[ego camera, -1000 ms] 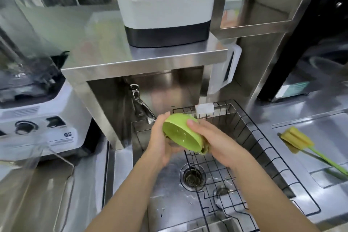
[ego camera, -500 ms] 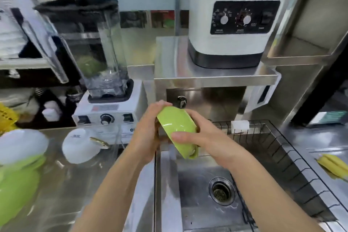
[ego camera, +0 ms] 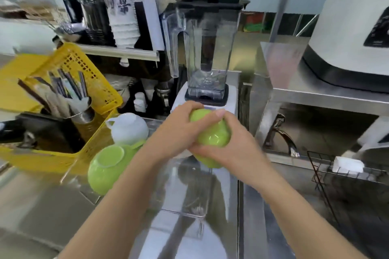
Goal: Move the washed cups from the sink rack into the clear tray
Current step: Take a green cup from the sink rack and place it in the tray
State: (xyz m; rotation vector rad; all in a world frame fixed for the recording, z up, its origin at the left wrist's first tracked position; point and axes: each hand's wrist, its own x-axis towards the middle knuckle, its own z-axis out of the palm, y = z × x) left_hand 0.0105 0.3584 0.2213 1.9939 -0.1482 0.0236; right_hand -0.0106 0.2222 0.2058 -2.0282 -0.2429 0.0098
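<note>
Head view: both hands' fingers (ego camera: 220, 114) clasp a green cup (ego camera: 212, 135) above the clear tray (ego camera: 189, 212).

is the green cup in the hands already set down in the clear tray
No, both the left hand and right hand hold the green cup in the air above the clear tray.

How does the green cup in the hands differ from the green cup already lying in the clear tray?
The held green cup is off the surface, gripped between the left hand and right hand; the tray's green cup rests upside down, base showing, untouched. The held one is largely covered by fingers; the other is in full view. Both are the same glossy lime green.
</note>
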